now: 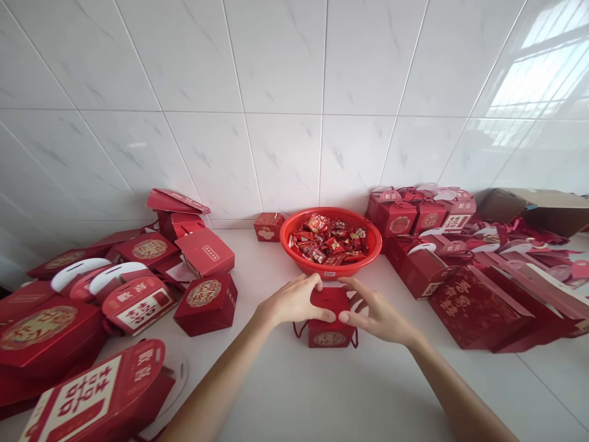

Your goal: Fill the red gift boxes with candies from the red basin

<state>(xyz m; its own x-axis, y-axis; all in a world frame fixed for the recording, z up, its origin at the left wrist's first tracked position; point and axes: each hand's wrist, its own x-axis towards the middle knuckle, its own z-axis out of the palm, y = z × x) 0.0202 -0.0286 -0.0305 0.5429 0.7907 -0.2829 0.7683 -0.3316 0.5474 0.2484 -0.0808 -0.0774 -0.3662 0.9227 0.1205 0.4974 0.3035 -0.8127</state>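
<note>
A small red gift box [327,339] stands on the white tabletop in front of me, a round gold emblem on its front and a dark red cord loop at each side. Its top is partly covered by my fingers. My left hand [294,301] curves round the top's left side, thumb at the front edge and fingers toward the back. On the opposite side my right hand [380,313] bends round the top in the same way, thumb near the front corner. Just behind the box sits a red plastic basin [331,270] heaped with wrapped candies [334,239].
Red gift boxes [207,307] of several shapes crowd the left. More red boxes [430,215], with bags [478,307] in front, line the right, near an open cardboard carton [552,209]. One small box [269,227] stands by the tiled wall [285,147].
</note>
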